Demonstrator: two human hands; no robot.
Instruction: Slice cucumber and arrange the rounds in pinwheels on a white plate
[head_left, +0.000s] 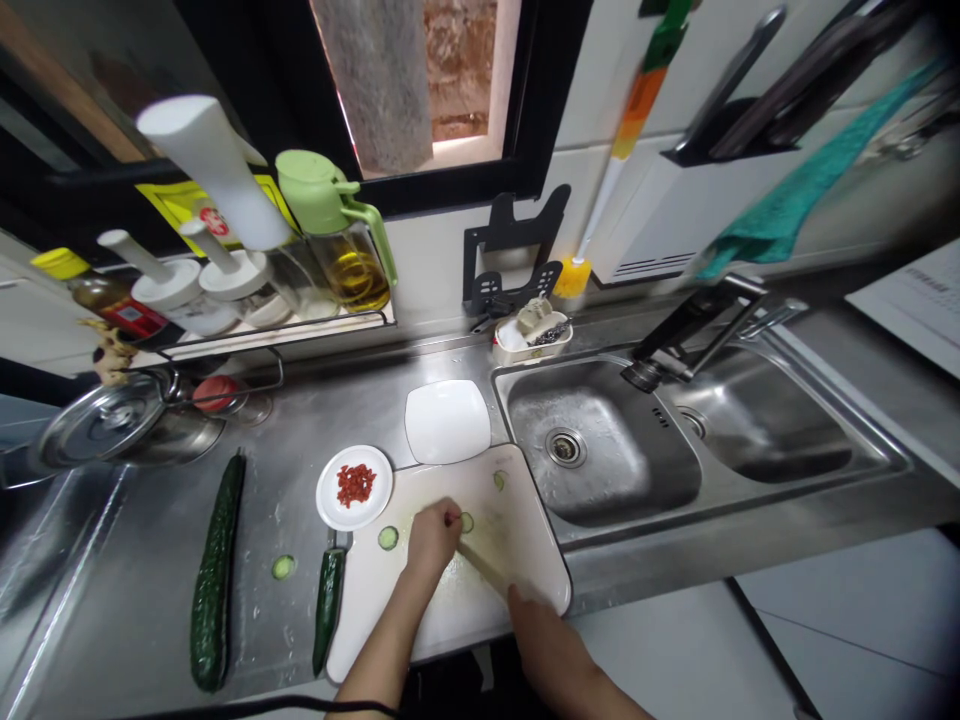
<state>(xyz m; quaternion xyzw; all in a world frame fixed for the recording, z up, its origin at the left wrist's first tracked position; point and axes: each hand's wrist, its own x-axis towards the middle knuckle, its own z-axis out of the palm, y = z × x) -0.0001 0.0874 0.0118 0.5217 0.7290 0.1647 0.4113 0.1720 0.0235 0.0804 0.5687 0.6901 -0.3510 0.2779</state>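
My left hand [435, 538] is closed over the white cutting board [525, 500], fingers curled. A thin cucumber slice [467, 522] sits right at its fingertips; what they grip, if anything, is hidden. In my right hand [544, 640], at the board's near right, is a knife [484, 567], its blurred blade pointing toward the left hand. Another cucumber slice [388, 538] lies left of that hand, and a cut piece [499, 481] is near the board's far right corner. Along the left edge rests a shorter piece of cucumber [328, 608].
A whole cucumber [216, 575] and a stray slice [283, 567] lie on the steel counter. Behind the board stand a plate of small red pieces [355, 508] and a white square dish [448, 422]. The sink [630, 480] is right; a condiment rack [337, 330] is back left.
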